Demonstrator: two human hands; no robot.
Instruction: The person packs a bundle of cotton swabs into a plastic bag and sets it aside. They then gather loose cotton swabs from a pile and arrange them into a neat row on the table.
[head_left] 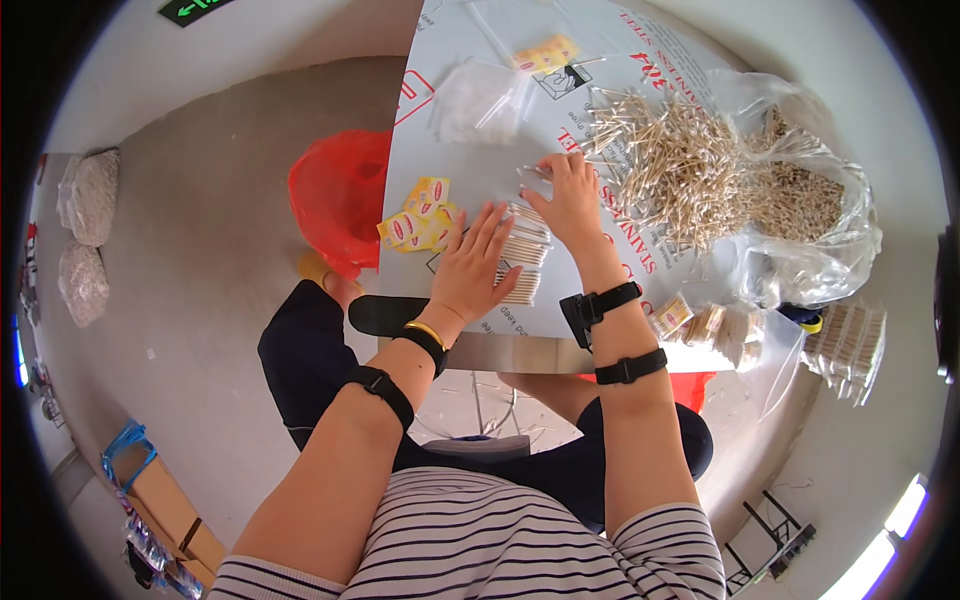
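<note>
My left hand (pixel 475 265) lies flat, fingers spread, on a small clear bag of cotton swabs (pixel 527 250) on the white table sheet (pixel 480 170). My right hand (pixel 570 195) grips the far end of that same bag, fingers curled over its top edge. Just left of my left hand lie several yellow labels (pixel 420 212). To the right of my right hand spreads a big loose heap of cotton swabs (pixel 670 160).
A large clear bag of swabs (pixel 800 200) sits at the right. Filled small packs (pixel 705 322) and more (pixel 850 340) lie near the table's near right edge. Empty clear bags (pixel 480 95) and labels (pixel 545 52) lie farther off. A red basin (pixel 335 195) stands on the floor at left.
</note>
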